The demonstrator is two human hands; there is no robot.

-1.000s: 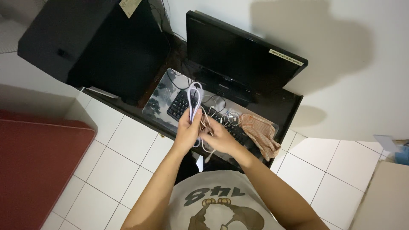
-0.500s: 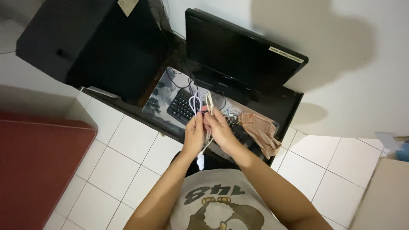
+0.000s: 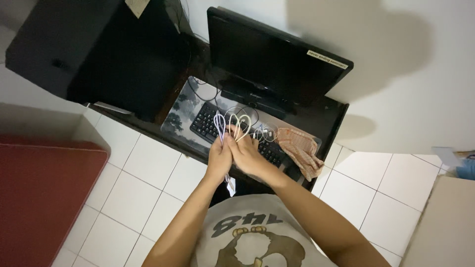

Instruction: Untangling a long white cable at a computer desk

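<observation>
Fingers (image 3: 228,143) of both hands closed on looped white cable (image 3: 237,123) above keyboard (image 3: 205,123)

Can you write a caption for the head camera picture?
Both hands, left hand and right hand, loop a white cable.

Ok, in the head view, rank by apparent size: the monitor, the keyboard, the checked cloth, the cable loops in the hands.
1. monitor
2. keyboard, partly hidden by the hands
3. checked cloth
4. cable loops, though nearer the camera, so unsure
</observation>
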